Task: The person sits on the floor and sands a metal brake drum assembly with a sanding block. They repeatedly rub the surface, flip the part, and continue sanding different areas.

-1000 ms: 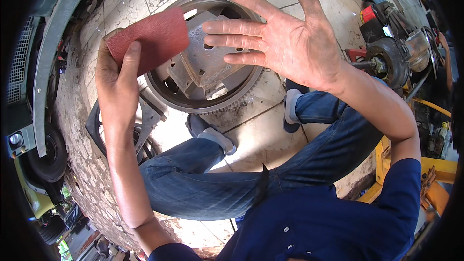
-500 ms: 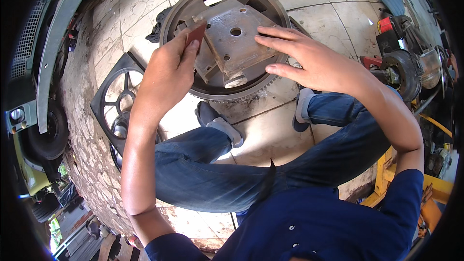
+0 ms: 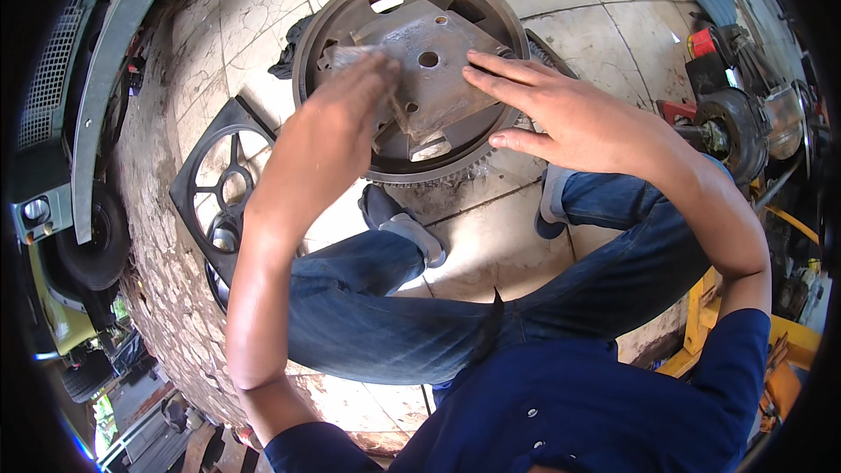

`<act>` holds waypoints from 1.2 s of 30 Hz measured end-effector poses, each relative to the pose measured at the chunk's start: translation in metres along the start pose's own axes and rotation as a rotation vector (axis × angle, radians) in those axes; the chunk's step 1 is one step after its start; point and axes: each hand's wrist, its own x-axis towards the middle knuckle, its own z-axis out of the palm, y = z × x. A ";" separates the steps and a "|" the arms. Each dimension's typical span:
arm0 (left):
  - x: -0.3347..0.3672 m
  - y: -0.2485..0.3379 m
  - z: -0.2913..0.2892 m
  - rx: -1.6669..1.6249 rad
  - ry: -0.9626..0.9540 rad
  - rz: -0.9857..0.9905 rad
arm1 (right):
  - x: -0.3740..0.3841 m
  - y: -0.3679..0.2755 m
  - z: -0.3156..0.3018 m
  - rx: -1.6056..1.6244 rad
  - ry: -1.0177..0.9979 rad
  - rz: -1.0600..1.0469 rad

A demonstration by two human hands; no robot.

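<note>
A worn square metal plate (image 3: 438, 92) with a round centre hole and smaller holes lies across a large toothed flywheel (image 3: 308, 52) on the floor. My left hand (image 3: 337, 118) is at the plate's left edge, its fingers smeared by motion. It grips a piece of sandpaper (image 3: 350, 54), blurred and pale at the fingertips; its reddish-brown face shows in the earlier view. My right hand (image 3: 569, 114) is open, fingers apart, with the fingertips on or just over the plate's right side and the thumb by the flywheel's rim.
A black fan shroud (image 3: 197, 153) lies on the tiles left of the flywheel. To the right are a greasy motor-like part (image 3: 731, 127) and a yellow metal frame (image 3: 692, 328). My shoes (image 3: 399, 223) rest below the flywheel. A vehicle front (image 3: 53, 105) stands far left.
My left hand has swept right and slightly down onto the plate's left edge with the sandpaper, and it is blurred now. My right hand has barely moved.
</note>
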 end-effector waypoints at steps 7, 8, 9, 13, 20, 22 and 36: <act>0.001 -0.018 -0.017 -0.091 -0.162 -0.143 | -0.001 0.000 0.000 -0.047 0.016 -0.036; 0.001 -0.015 -0.018 -0.099 -0.178 -0.081 | -0.001 0.000 0.000 -0.043 0.013 -0.039; -0.001 -0.011 -0.020 -0.107 -0.194 -0.019 | 0.000 0.001 0.000 -0.040 0.009 -0.042; 0.001 -0.011 -0.025 -0.159 -0.267 0.032 | 0.000 0.001 -0.002 -0.022 -0.033 -0.026; 0.001 -0.011 -0.027 -0.146 -0.305 0.024 | 0.001 -0.004 -0.009 -0.027 -0.109 0.017; 0.001 -0.012 -0.031 -0.191 -0.340 0.039 | 0.000 0.004 -0.001 -0.048 -0.025 -0.068; 0.000 -0.015 -0.017 -0.105 -0.284 0.023 | 0.000 0.004 0.000 -0.074 -0.012 -0.101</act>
